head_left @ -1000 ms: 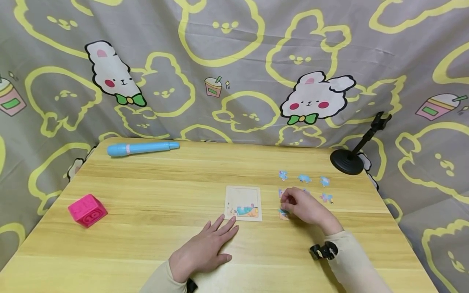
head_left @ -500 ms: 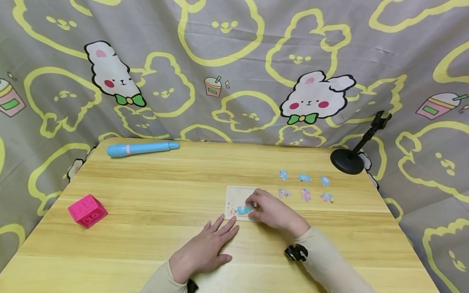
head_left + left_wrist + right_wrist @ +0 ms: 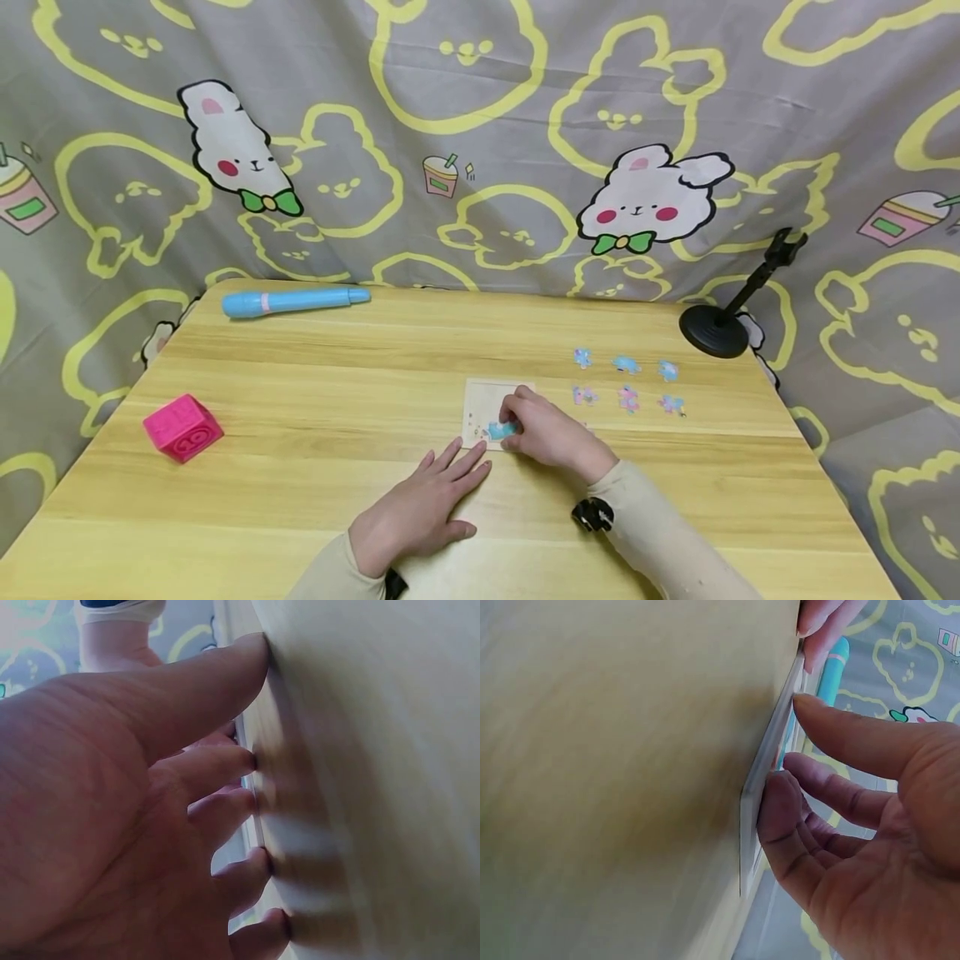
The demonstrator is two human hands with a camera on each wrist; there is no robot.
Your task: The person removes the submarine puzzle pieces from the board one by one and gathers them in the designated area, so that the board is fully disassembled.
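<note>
A small square puzzle board (image 3: 482, 393) lies on the table, with a teal picture piece (image 3: 497, 431) showing along its lower edge. My left hand (image 3: 423, 508) rests palm down, fingers spread, its fingertips at the board's near edge. Over the board's right part is my right hand (image 3: 551, 437), its fingers curled down and covering that part. In the right wrist view, the thumb and forefinger touch the board (image 3: 761, 787) from two sides of a puzzle piece, of which a reddish sliver (image 3: 775, 759) shows.
Right of the board, several loose puzzle pieces (image 3: 627, 398) lie in rows; one more piece (image 3: 588, 427) peeks out behind my right hand. A black stand (image 3: 714, 329) occupies the back right corner, a blue toy microphone (image 3: 296, 302) the back left. A pink block (image 3: 183, 427) sits at left.
My right hand has moved left from the loose pieces to the board and stays over its right part. The left hand has kept its place.
</note>
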